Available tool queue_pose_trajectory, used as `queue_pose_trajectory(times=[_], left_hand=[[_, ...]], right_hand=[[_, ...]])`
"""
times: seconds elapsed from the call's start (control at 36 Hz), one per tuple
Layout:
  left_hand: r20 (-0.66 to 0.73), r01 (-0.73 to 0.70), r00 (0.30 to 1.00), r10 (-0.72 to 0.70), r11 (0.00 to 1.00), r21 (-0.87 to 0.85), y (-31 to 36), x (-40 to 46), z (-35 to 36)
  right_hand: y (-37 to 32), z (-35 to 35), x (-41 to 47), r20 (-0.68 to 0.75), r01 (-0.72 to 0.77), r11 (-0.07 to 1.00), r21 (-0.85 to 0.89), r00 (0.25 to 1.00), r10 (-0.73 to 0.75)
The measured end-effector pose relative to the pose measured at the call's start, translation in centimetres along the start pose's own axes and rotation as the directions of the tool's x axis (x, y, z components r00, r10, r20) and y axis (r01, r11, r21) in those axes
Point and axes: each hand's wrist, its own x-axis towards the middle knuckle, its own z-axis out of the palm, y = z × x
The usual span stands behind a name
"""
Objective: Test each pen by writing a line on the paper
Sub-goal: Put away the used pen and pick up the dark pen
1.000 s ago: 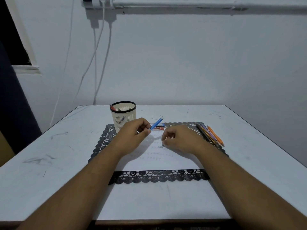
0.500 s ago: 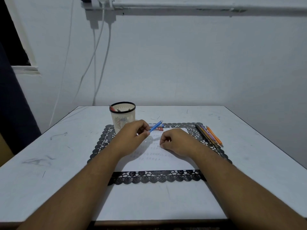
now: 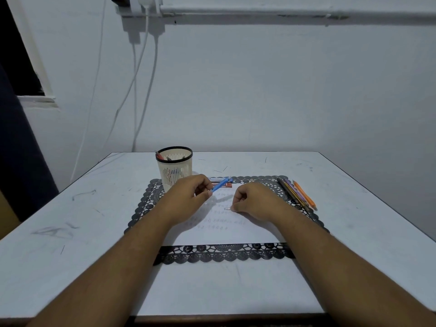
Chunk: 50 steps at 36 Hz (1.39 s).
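Head view, taking the sheet of paper point(image 3: 226, 228) as the landmark. It lies in the middle of a black lace placemat point(image 3: 226, 254) on a white table point(image 3: 70, 232), and faint rows of pen marks cross its centre.

The left hand point(image 3: 186, 197) sits over the paper's far left part, its fingers curled round a blue pen point(image 3: 220, 184) — the pen sticks out to the right and away from the person, raised off the sheet. The right hand point(image 3: 253, 200) rests on the paper's right half with its fingers curled in; the fingertips pinch a small pale piece point(image 3: 227, 208) against the sheet, too small to identify.

Just past the paper's far edge, behind the blue pen, a red-and-white object point(image 3: 224, 185) lies flat on the mat. Beyond the far left corner stands a cream slotted pen cup point(image 3: 174, 168) with a black rim, a few pens inside it. To the right of the paper, on the mat's right border, a bundle of loose pens point(image 3: 297, 193) lies side by side — dark ones nearer the sheet, an orange one outermost.
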Motion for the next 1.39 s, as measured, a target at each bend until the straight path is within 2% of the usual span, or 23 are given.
queue_pose_trajectory(times=[0.06,0.14,0.25,0.47,0.67,1.39], left_hand=[[0.001,-0.003,1.000,0.003,1.000,0.002,0.0,0.0,0.0],[0.003,-0.002,1.000,0.002,1.000,0.000,0.0,0.1,0.0],[0.006,-0.008,1.000,0.009,1.000,-0.002,-0.1,0.1,0.1],[0.009,-0.019,1.000,0.019,1.000,0.004,0.0,0.0,0.0],[0.019,-0.045,0.999,0.045,0.999,-0.002,0.0,0.1,0.1],[-0.005,-0.048,0.999,0.048,0.999,0.000,-0.2,0.1,0.1]], right_hand=[[0.2,-0.2,-0.2,-0.034,-0.012,0.994,0.105,0.999,0.015],[0.2,-0.8,-0.7,-0.086,-0.007,0.934,0.357,0.995,0.041],[0.5,-1.4,-0.3,-0.144,0.031,0.884,0.467,0.989,0.042],[-0.1,-1.3,0.0,-0.232,0.142,0.691,0.709,0.972,0.038],[-0.9,-0.9,-0.2,-0.256,0.178,0.666,0.725,0.966,0.021],[-1.1,-0.5,-0.8,-0.344,0.231,0.805,0.546,0.938,-0.036]])
